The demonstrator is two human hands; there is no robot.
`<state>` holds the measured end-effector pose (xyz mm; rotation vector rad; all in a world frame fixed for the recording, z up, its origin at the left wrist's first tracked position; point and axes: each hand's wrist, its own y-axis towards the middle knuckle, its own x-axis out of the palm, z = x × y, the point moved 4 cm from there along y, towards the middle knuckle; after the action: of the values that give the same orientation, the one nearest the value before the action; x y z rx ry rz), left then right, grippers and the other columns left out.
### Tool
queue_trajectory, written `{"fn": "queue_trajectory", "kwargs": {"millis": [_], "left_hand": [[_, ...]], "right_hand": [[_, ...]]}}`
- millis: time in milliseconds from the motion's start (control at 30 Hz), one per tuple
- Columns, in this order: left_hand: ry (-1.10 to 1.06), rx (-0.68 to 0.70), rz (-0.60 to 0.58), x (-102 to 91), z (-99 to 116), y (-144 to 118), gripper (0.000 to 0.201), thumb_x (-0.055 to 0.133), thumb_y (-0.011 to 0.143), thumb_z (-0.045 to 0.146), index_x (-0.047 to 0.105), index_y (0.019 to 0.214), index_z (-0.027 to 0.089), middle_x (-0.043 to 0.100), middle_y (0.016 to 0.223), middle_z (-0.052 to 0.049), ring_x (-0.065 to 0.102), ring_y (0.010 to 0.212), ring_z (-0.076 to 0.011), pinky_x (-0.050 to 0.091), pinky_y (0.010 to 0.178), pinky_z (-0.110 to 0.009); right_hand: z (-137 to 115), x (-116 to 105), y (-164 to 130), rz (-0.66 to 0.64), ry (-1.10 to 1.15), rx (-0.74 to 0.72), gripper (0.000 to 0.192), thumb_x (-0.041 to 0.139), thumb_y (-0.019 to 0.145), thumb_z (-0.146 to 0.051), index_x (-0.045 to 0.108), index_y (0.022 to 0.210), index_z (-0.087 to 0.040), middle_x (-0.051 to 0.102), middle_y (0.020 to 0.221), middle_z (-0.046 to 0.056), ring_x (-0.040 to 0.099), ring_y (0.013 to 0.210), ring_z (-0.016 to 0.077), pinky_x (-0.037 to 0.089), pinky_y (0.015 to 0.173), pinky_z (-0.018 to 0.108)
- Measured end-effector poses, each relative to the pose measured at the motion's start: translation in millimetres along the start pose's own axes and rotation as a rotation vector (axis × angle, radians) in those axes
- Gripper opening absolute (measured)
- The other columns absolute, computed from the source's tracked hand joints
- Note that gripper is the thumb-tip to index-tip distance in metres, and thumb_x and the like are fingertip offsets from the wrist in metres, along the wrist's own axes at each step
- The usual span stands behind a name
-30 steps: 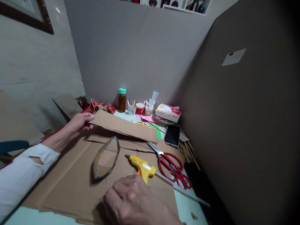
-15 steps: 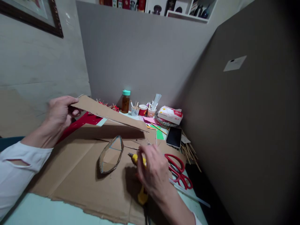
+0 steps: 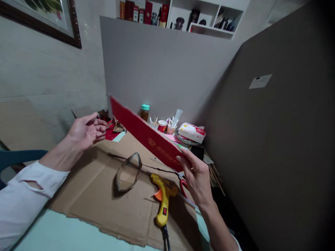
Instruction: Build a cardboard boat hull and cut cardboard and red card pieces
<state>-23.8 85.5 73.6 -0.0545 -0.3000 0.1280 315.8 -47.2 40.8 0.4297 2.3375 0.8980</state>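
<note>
The right hand (image 3: 197, 174) pinches the red-faced cardboard strip (image 3: 146, 136) by its near end, in the air above the cardboard sheet (image 3: 104, 209), while the left hand (image 3: 86, 132), empty with loosely spread fingers, stands apart from it. Held at only 1 end, the strip could swing, and a careless dip could knock the yellow glue gun (image 3: 164, 198) or the boat-shaped cardboard piece (image 3: 118, 183).

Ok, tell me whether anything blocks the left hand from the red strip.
Nothing visible does. The left hand is open, apart from the red strip, whose opposite end the right hand holds. Red material shows in the gap, but it seems to lie lower, on the table, out of the way.
</note>
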Motion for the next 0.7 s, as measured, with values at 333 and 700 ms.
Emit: {"fn": "queue_trajectory", "kwargs": {"millis": [333, 700], "left_hand": [[0.308, 0.134, -0.172, 10.9, -45.7, 0.0, 0.028, 0.069, 0.072, 0.043, 0.062, 0.074, 0.017, 0.058, 0.059, 0.000, 0.045, 0.048, -0.0110, 0.033, 0.046, -0.024], [0.948, 0.159, -0.371, 26.6, -108.8, -18.5, 0.027, 0.075, 0.061, 0.042, 0.064, 0.077, 0.023, 0.052, 0.052, 0.004, 0.046, 0.053, -0.0184, 0.026, 0.053, -0.031]], "right_hand": [[10.1, -3.6, 3.7, 0.024, 0.327, 0.376, 0.035, 0.066, 0.087, -0.046, 0.073, 0.110, -0.020, 0.075, 0.109, 0.008, 0.068, 0.094, 0.0272, 0.056, 0.078, 0.035], [34.4, -10.6, 0.9, 0.191, 0.075, 0.313, 0.036, 0.062, 0.089, -0.042, 0.074, 0.113, -0.018, 0.076, 0.111, 0.010, 0.070, 0.097, 0.0293, 0.054, 0.086, 0.043]]}}
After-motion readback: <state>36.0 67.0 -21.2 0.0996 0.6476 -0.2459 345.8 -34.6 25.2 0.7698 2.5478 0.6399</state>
